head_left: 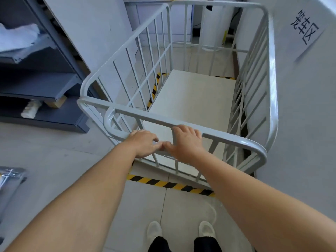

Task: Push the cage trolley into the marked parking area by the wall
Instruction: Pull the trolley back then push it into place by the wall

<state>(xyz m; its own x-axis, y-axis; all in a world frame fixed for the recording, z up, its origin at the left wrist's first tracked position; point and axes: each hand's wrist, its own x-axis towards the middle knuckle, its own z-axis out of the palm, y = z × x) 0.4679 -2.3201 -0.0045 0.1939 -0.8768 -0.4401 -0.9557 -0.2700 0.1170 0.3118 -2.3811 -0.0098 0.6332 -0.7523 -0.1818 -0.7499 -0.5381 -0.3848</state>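
White tubular-steel cage trolley [181,51], both hands [163,142] gripping its rounded rail.

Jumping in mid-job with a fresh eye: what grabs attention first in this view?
The white cage trolley fills the middle, empty, close beside the wall on the right. Both hands meet on its near handle: the left hand on the lower loop, the right hand over the top rail. Yellow-black floor tape runs under its near end and along its left side, and a paper sign hangs on the wall.
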